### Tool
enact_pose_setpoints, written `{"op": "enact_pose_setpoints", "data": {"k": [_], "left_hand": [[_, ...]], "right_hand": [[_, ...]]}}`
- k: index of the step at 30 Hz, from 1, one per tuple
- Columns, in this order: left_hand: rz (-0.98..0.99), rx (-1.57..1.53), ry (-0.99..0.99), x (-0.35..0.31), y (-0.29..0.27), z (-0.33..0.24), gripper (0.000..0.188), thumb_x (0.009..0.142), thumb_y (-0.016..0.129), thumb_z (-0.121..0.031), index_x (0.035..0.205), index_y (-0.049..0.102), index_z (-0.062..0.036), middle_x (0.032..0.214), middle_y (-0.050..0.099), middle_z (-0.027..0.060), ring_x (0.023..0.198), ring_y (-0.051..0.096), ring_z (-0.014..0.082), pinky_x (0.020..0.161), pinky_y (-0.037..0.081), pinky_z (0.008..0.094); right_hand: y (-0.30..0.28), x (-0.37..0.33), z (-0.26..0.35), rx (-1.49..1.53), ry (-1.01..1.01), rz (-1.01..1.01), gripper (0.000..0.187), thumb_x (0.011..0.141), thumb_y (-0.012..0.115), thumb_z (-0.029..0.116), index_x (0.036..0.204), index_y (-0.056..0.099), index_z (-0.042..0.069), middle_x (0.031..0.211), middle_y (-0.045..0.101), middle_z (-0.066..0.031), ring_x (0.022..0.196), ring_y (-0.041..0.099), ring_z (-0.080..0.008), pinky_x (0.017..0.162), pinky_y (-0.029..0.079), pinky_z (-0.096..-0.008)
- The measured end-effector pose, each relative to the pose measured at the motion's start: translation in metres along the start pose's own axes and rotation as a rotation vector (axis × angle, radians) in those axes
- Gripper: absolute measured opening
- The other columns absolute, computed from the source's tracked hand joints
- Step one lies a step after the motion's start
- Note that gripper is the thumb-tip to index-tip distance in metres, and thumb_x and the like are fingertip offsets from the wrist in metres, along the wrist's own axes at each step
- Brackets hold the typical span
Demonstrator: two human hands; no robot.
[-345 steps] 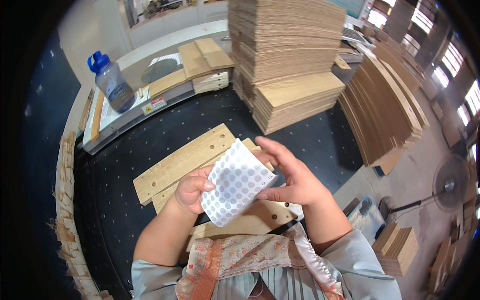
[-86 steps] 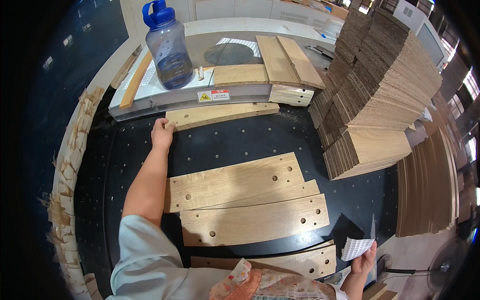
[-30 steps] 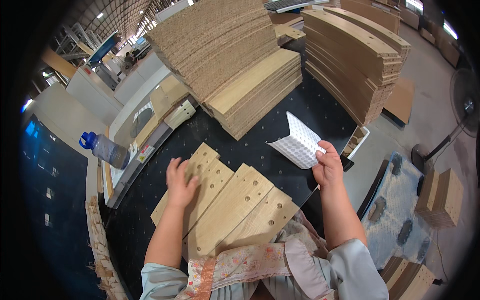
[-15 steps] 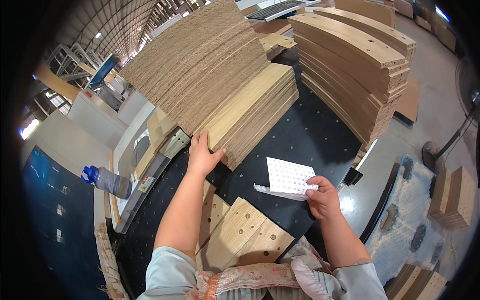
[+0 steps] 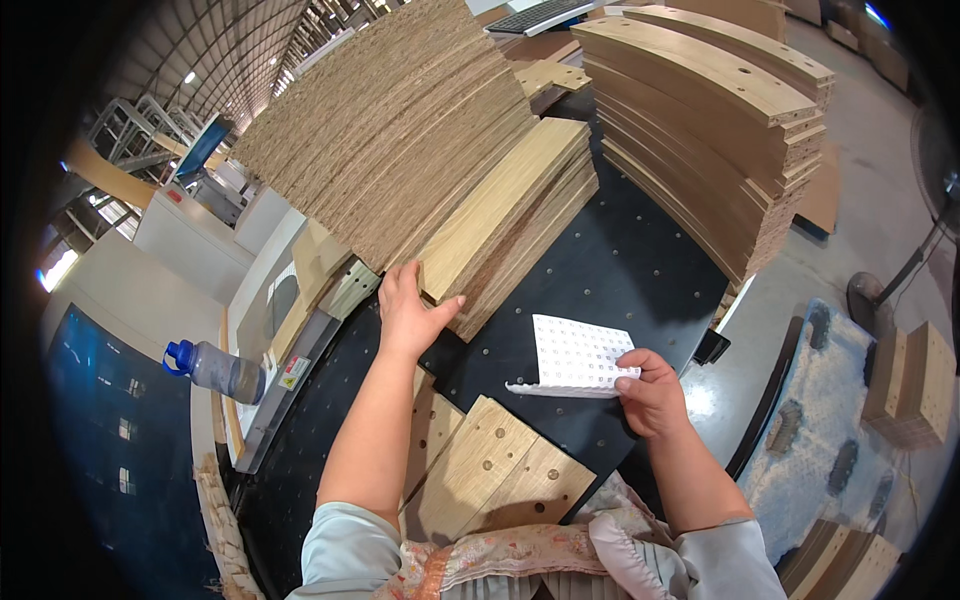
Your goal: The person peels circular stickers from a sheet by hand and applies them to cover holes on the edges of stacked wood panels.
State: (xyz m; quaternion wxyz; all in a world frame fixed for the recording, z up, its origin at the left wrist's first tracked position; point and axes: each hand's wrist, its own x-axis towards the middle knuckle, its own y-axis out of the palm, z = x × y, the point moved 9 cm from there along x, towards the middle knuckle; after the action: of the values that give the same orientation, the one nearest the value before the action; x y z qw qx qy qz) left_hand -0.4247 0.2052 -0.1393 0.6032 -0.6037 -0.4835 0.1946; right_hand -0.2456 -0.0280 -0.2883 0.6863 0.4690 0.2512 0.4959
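right hand (image 5: 652,392) pinches white dotted sticker sheet (image 5: 575,355) by its near corner, sheet lying on black perforated table (image 5: 640,270) | drilled light-wood boards (image 5: 480,470) between forearms | left hand (image 5: 410,312) fingers spread, gripping end of top pale wooden board (image 5: 500,205) of stack just beyond | blue-capped water bottle (image 5: 215,368) far left

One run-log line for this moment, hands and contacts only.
left hand: on end of wooden board stack | right hand: holding white dotted sheet | black table
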Motion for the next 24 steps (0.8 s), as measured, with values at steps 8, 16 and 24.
{"op": "enact_pose_setpoints", "data": {"k": [8,16,24], "left_hand": [[0.427,0.136,-0.101,0.058,0.031,-0.033,0.090,0.065,0.071,-0.053,0.136,0.036,-0.0099,0.133,0.041,0.0214,0.126,0.036,0.0360,0.103,0.030,0.0458],[0.264,-0.125,-0.062,0.026,0.000,-0.021,0.089,0.054,0.079,-0.038,0.129,0.042,-0.0065,0.117,0.052,0.0217,0.109,0.051,0.0345,0.092,0.042,0.0376],[0.521,-1.180,-0.159,-0.124,-0.036,-0.006,0.080,0.058,0.078,-0.021,0.127,0.040,-0.0076,0.096,0.053,0.0051,0.088,0.052,0.0168,0.078,0.042,0.0282]], "right_hand": [[-0.008,-0.002,-0.004,-0.027,-0.024,-0.031,0.024,0.076,0.060,-0.011,0.096,0.060,0.001,0.104,0.061,-0.0112,0.097,0.058,-0.0208,0.089,0.045,-0.0330],[-0.010,0.000,-0.008,-0.100,-0.019,-0.055,0.018,0.078,0.059,-0.007,0.095,0.062,-0.002,0.100,0.062,-0.0118,0.096,0.057,-0.0201,0.088,0.042,-0.0309],[0.011,0.002,0.013,-0.004,-0.245,-0.148,0.056,0.077,0.059,-0.005,0.131,0.041,-0.002,0.123,0.050,-0.0153,0.114,0.048,-0.0248,0.099,0.034,-0.0367]]}}
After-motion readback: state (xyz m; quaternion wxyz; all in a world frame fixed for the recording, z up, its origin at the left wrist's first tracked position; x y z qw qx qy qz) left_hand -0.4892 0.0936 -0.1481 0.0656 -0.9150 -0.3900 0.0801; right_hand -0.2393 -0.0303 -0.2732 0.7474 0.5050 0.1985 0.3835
